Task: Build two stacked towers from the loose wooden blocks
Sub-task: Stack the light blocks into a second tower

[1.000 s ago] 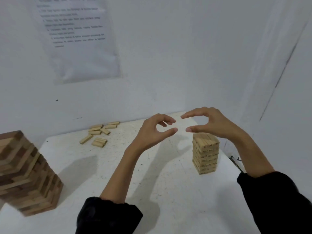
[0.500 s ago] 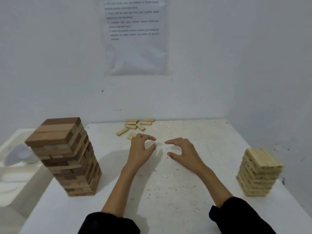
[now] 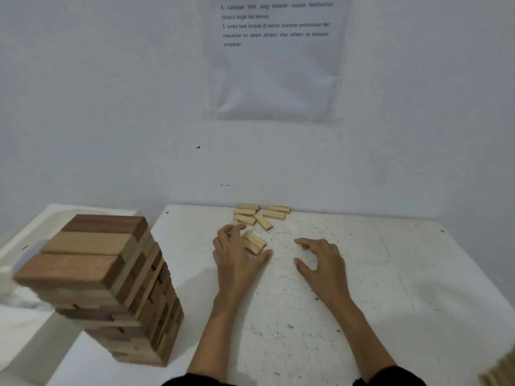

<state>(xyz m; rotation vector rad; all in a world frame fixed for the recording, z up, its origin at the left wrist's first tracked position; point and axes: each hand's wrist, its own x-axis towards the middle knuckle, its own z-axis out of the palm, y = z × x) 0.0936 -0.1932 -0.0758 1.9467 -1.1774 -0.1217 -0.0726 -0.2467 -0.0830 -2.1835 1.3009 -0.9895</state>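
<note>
Just beyond the left hand (image 3: 237, 254), we note the loose blocks (image 3: 245, 211) on the worktop (image 3: 390, 274); both it and the right hand (image 3: 320, 263) are spread, empty. We judge the blocks light, rigid, smooth: pinch the long sides.

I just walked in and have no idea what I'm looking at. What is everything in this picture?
Large tower: one, dark and light brown blocks, left side of the table.
Loose blocks: about eight, pale wood, scattered at the table's far edge by the wall.
Small stack: one, pale wood, only a sliver at the bottom right corner.
Table: one, white and speckled, fills the foreground.
Printed sheet: one, white, on the wall above the table.
White moulded object: one, beyond the table's left edge; I cannot tell what it is.
Left hand: one, black sleeve, fingers curled beside the nearest loose blocks.
Right hand: one, black sleeve, loosely curled at mid-table, holding nothing.
</note>
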